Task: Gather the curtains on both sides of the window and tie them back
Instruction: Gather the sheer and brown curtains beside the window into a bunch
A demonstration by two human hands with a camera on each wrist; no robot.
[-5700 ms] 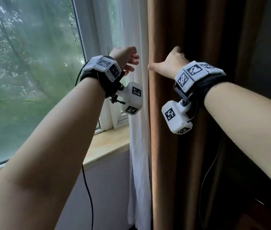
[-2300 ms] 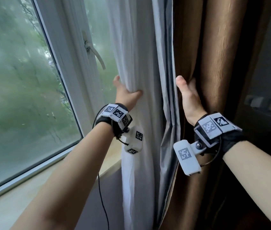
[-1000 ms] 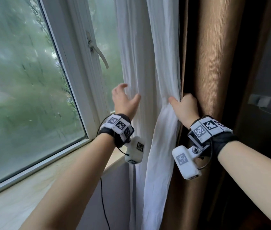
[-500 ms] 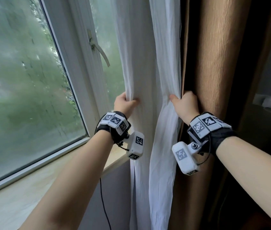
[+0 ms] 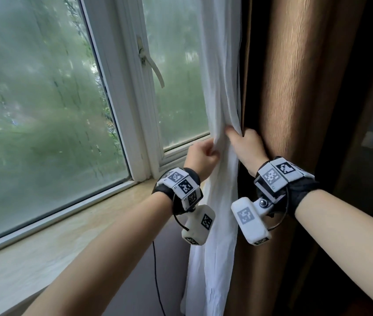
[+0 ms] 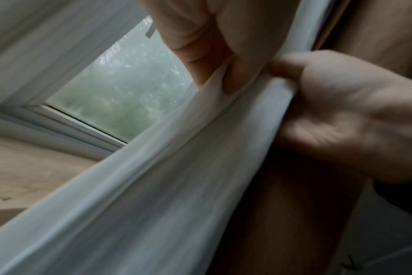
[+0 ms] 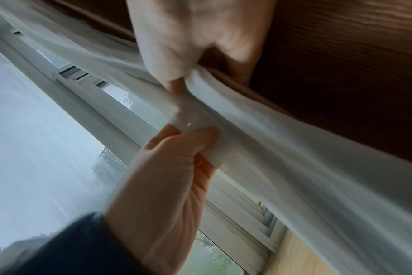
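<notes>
Pale windowsill stone (image 5: 51, 242) is running across the lower left of the head view, nearest the camera. Just beyond it, at frame centre, the left hand (image 5: 200, 157) is pinching the near edge of the white sheer curtain (image 5: 217, 258), fingers curled on the bunched cloth, while the right hand (image 5: 246, 148) is clamping the same gather against the brown drape (image 5: 295, 92) to its right. Farther back, the window handle (image 5: 151, 65) is hanging in the upper middle. Sheer looks light, limp and slippery; gripping the whole bundle at sill height seems best.
</notes>
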